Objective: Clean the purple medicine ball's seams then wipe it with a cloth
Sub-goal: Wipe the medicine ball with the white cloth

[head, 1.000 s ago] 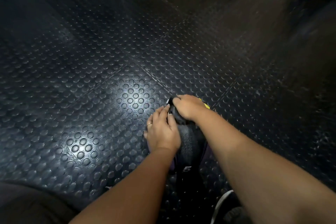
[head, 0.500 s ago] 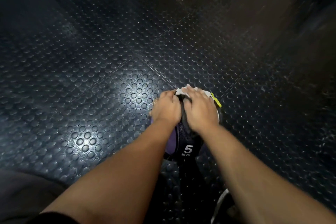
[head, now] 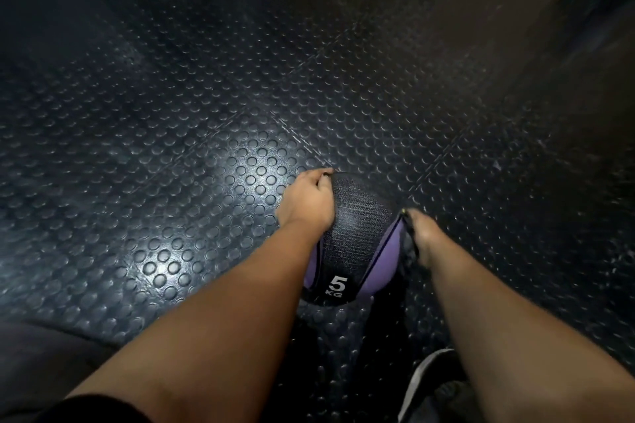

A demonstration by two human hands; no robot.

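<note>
Dark rubber floor (head: pixel 171 134) with raised round studs fills the view, with a patch of glare on the left. Nearest, low on the right, part of a dark shoe with a pale sole (head: pixel 424 385) shows. Just beyond it, a purple and black medicine ball (head: pixel 357 237) marked 5 KG sits on the floor between the two hands. The left hand (head: pixel 307 204) lies on the ball's left side, fingers (head: pixel 324 178) bent over its far upper curve, gripping it. The right hand (head: pixel 421 238) is against the ball's right side. It is blurred, so I cannot tell whether its fingers are open or closed.
</note>
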